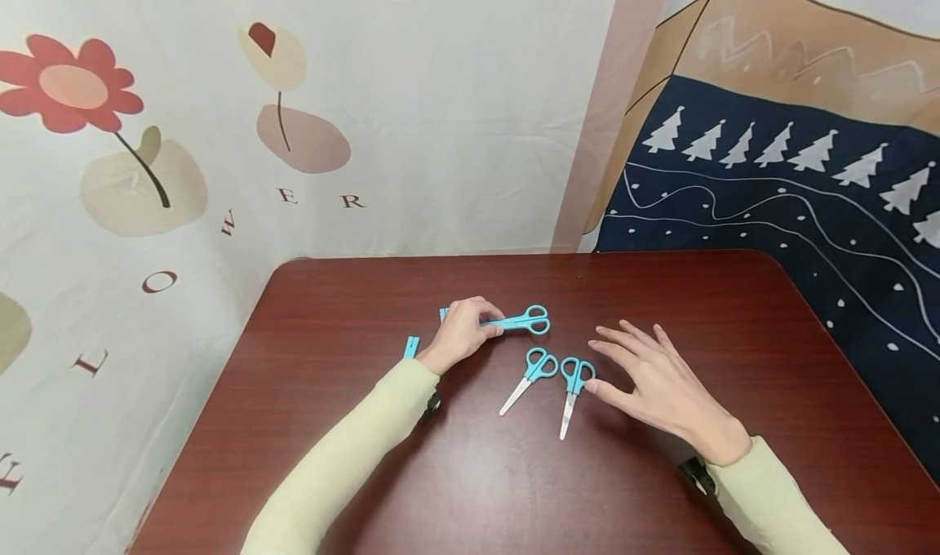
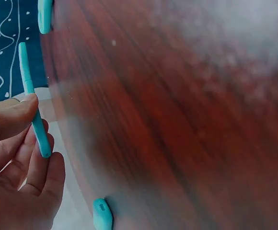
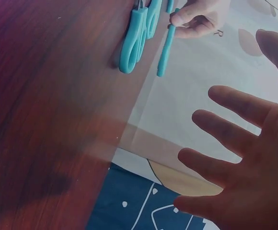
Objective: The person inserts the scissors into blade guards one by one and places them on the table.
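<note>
Three small blue-handled scissors lie on the dark red table [image 1: 352,424]. My left hand [image 1: 485,324] grips the far scissors [image 1: 530,320] around its middle; a blue tip sticks out past the hand on the left. In the left wrist view, the thumb and fingers [image 2: 19,112] pinch that thin blue scissors [image 2: 33,108] just above the tabletop. Two scissors with bare blades [image 1: 530,377] [image 1: 573,388] lie side by side in the middle. My right hand [image 1: 631,359] hovers open with spread fingers, its thumb close to the right scissors' handle. The right wrist view shows its fingers [image 3: 230,139] spread and holding nothing.
A small blue cap [image 1: 411,347] lies on the table left of my left wrist, also visible as the cap [image 2: 102,214] in the left wrist view. Patterned cloth hangs behind the table [image 1: 220,130], and a dark blue tree-print cloth [image 1: 808,212] sits to the right.
</note>
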Available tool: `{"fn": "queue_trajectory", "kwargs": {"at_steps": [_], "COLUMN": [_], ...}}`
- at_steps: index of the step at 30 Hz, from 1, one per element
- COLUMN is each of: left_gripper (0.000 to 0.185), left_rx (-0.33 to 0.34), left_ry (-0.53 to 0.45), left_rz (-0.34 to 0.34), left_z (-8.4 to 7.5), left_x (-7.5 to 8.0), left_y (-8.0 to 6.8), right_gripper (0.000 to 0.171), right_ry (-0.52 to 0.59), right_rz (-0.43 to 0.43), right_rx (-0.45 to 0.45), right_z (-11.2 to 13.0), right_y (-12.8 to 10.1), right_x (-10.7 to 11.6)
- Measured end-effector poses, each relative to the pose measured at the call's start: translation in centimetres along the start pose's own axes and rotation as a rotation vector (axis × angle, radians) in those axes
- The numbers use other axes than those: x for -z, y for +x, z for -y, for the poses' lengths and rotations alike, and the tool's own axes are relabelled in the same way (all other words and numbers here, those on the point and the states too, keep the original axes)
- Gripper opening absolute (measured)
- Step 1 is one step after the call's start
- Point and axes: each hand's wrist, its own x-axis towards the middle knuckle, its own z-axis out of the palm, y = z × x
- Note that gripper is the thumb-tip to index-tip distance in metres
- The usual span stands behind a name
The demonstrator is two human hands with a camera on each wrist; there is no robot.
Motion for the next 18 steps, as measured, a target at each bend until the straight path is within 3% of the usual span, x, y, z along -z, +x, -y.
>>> {"fn": "queue_trajectory", "kwargs": {"at_steps": [18], "left_gripper": [0.009], "left_rx": [0.036], "left_ry": [0.031], "left_rz": [0.043], "left_z": [0.8], "left_x": [-0.8], "left_y": [1.3], "right_gripper": [0.06], "right_ry": [-0.016], "right_rz": [-0.015], "right_rx": [0.022], "right_z": [0.1], "right_y": [0.1], "right_x": [0.2]}}
